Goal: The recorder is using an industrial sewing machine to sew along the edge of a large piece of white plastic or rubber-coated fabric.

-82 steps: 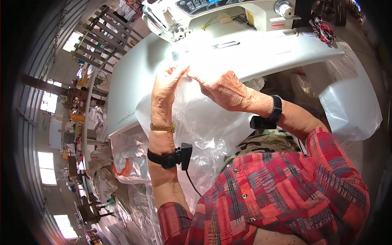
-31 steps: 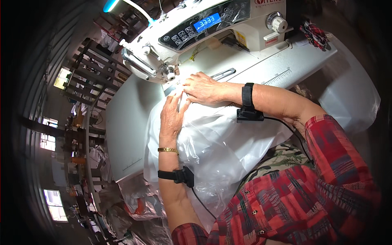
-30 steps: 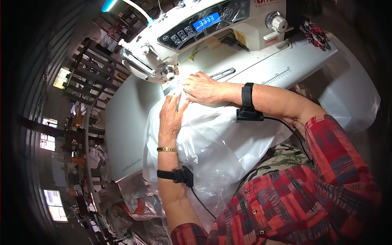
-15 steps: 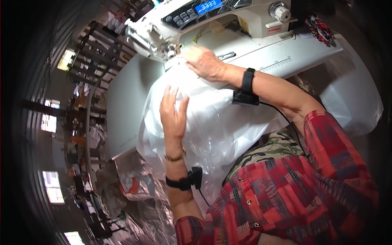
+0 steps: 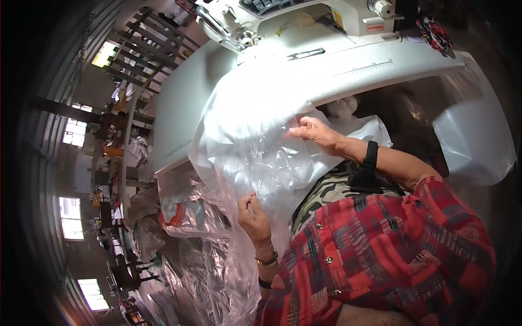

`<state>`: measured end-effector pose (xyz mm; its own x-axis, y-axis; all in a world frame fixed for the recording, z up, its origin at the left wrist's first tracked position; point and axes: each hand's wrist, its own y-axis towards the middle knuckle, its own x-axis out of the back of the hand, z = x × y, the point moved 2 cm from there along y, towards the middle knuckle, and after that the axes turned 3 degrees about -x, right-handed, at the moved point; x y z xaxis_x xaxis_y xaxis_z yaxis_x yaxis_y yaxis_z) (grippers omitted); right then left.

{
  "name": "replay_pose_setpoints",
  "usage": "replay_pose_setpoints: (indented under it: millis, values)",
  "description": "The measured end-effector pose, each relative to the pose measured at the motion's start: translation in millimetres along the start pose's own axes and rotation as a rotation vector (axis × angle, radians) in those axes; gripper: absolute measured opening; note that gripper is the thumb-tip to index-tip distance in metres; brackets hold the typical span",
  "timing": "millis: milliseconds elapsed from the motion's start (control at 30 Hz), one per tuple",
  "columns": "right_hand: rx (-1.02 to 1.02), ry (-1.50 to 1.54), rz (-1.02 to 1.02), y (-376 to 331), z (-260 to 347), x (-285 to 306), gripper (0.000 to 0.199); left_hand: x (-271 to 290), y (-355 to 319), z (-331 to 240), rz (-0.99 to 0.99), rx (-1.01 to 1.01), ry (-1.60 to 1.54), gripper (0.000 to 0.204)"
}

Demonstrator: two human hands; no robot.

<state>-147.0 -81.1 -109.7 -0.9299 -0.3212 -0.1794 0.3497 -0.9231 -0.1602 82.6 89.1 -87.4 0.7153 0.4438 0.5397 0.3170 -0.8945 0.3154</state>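
A translucent white plastic sheet [image 5: 239,130] spreads from under the sewing machine's needle area [image 5: 247,41] and hangs over the table's front edge toward my lap. My left hand [image 5: 254,221] is low at the sheet's near part, its fingers curled and pinching the plastic. To the right and higher up, my right hand [image 5: 322,135] grips the sheet near its right side between thumb and fingers. Strong glare from the machine's lamp washes out the sheet close to the needle.
The pale sewing table [image 5: 182,103] carries a printed ruler scale [image 5: 370,67] and a slotted metal plate [image 5: 305,54]. Red checked cloth [image 5: 434,35] lies at the back right. Crumpled clear plastic [image 5: 201,255] hangs at the lower left; another plastic sheet [image 5: 473,136] hangs at the right.
Both hands have moved away from the needle area toward my body. My right hand has left the machine's presser area, and my left hand has closed from spread fingers. The view has shifted downward.
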Motion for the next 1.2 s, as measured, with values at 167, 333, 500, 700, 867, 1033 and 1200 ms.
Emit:
replay_pose_setpoints:
  millis: [167,333,500,700,867,1033,1200]
  values:
    - [0.075,0.314,0.466,-24,4,-20,0.022,-4,-12,-8,0.074,-0.347,0.293,0.028]
    - [-0.173,0.34,0.57,-46,11,-14,0.012,24,-4,10,0.057,-0.19,0.166,0.01]
    - [-0.066,0.331,0.683,-65,29,-32,0.014,115,13,14,-0.098,-0.1,0.057,0.003]
    - [-0.132,0.215,0.808,-69,28,-45,0.017,125,51,40,0.25,-0.012,0.925,0.016]
    - [-0.016,-0.177,0.828,-77,20,-50,0.026,100,90,-22,0.034,-0.538,1.256,0.03]
    - [0.441,-0.458,0.648,-90,39,-59,0.024,30,69,-87,0.448,-0.469,0.212,0.045]
    - [0.478,-0.725,0.697,-94,41,-61,0.024,-24,57,-68,0.549,0.045,-0.291,0.047]
